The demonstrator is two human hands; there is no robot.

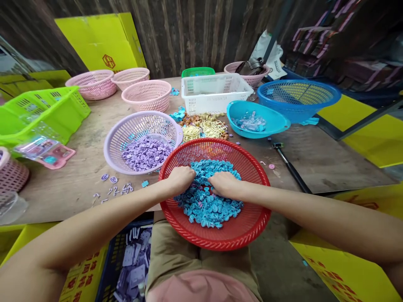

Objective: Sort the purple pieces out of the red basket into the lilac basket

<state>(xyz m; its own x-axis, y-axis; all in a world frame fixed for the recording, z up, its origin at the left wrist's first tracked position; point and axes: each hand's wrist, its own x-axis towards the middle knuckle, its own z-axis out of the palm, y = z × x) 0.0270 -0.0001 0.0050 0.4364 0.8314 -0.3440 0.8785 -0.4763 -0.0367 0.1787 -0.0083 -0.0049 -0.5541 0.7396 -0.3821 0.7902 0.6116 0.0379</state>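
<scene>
A red plastic basket [261,178] sits tilted at the table's front edge, over my lap. Small round blue plastic pieces [214,209] with a swirl pattern fill its bottom, with a few pink ones among them. My left hand [181,180] is closed, knuckles up, against the left side of the pile. On the pile's right side my right hand [225,183] is also closed, its fingers curled in among the pieces. Both sets of fingertips are hidden, so what they hold does not show. A lilac basket [110,144] holding similar purple pieces [146,153] stands just to the left.
Behind are pale yellow plastic frames [214,128], a white basket [217,105], a turquoise bowl [255,133] of clear parts and a blue basket [296,102]. A hammer [291,167] lies right. Pink baskets [146,95] and a green crate [47,113] stand left.
</scene>
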